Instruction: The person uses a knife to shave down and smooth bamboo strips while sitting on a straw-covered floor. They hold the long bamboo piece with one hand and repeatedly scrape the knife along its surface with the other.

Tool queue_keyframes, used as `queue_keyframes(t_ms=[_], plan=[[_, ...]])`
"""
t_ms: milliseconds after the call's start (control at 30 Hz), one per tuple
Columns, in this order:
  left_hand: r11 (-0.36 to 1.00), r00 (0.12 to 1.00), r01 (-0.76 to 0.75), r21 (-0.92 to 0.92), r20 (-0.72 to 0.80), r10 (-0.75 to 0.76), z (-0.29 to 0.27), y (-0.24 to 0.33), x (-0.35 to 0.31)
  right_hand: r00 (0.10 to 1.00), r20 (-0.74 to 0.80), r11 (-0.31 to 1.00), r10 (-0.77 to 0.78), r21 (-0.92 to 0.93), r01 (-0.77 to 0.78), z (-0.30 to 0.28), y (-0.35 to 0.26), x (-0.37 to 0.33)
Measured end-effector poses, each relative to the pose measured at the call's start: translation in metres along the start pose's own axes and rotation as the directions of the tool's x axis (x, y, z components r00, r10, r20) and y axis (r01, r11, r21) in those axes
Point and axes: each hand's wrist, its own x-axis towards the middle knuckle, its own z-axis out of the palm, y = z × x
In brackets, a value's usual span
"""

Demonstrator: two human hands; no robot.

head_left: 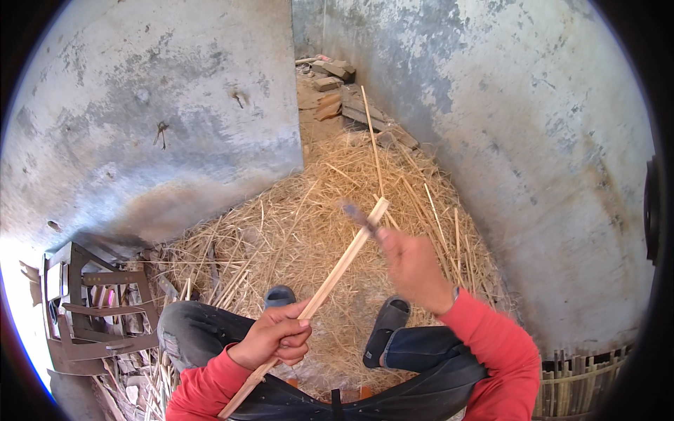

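Note:
My left hand (279, 337) is wrapped around a long pale strip of bamboo or wood (335, 272), which slants from the lower left up to the middle. The strip's lower end passes beside my left forearm. Close to its upper end, my right hand (415, 270) grips a knife (357, 214). The dark blade crosses the strip there and is smeared by motion; its handle is mostly hidden in my fist. Whether the blade touches or cuts into the strip, I cannot tell.
A thick layer of straw-coloured shavings (302, 217) covers the floor, with a thin stick (371, 137) on it. Bricks (328, 78) lie in the far gap between weathered walls (519, 126). At left stands a dark wooden frame (144, 309); a slatted basket-like thing (579, 382) is lower right.

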Motion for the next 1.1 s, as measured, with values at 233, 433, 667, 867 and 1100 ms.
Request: queue_keyframes(t_ms=[233,433,667,867,1100], plan=[[1.000,1.000,-0.008,0.005,0.020,0.008,-0.001,-0.001,0.003,0.999,0.042,1.000,-0.016,-0.019,0.017,0.000,-0.005,0.003],[1.000,1.000,0.001,-0.005,0.022,-0.001,0.001,-0.001,0.001,1.000,-0.025,1.000,-0.006,0.008,0.006,-0.002,0.007,0.004],[0.960,0.980,-0.133,0.246,-0.109,0.164,-0.005,-0.013,0.006,0.983,0.183,1.000,-0.019,-0.008,0.021,0.015,-0.021,-0.017],[0.815,0.921,-0.231,0.532,-0.151,0.360,0.000,-0.023,0.008,0.993,-0.112,0.997,-0.024,-0.076,0.016,-0.018,0.003,0.021],[0.686,0.853,-0.268,0.676,-0.165,0.495,-0.001,-0.028,0.014,0.976,0.121,0.976,-0.180,-0.105,0.192,0.021,-0.006,-0.015]])
